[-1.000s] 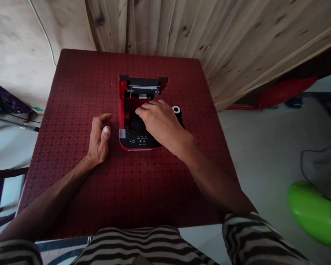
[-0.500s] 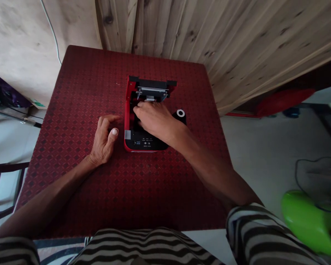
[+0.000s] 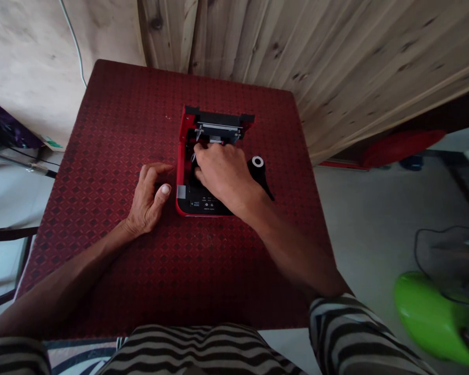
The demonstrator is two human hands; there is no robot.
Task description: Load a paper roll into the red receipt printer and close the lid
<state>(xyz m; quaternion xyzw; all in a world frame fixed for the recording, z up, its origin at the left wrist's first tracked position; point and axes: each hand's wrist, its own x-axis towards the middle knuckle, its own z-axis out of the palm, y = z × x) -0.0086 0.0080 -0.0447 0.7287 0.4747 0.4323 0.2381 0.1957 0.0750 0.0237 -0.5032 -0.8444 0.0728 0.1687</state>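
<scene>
A red and black label printer [image 3: 182, 172] stands on the table with its lid [image 3: 219, 119] raised. My right hand [image 3: 222, 166] reaches down into its open bay, fingers curled and closed. Whatever they grip is mostly hidden behind the hand; a thin pale curved edge shows by the fingertips. My left hand [image 3: 148, 195] rests on the tabletop just left of the printer, holding nothing, thumb apart from the bent fingers. To the right of the printer stands a black roll [image 3: 257, 171] with a white core, a dark strip trailing from it towards me.
The table [image 3: 203, 271] has a red patterned cover. Wooden boards [image 3: 250, 41] form a wall along its far side. On the floor at right is a bright green object [image 3: 430, 317], with a dark cable near it. A dark chair frame [image 3: 8, 234] stands at left.
My right hand has shifted slightly right within the printer bay, its forearm swinging towards me. More of the black roll and its trailing strip now shows. My left hand stays in place.
</scene>
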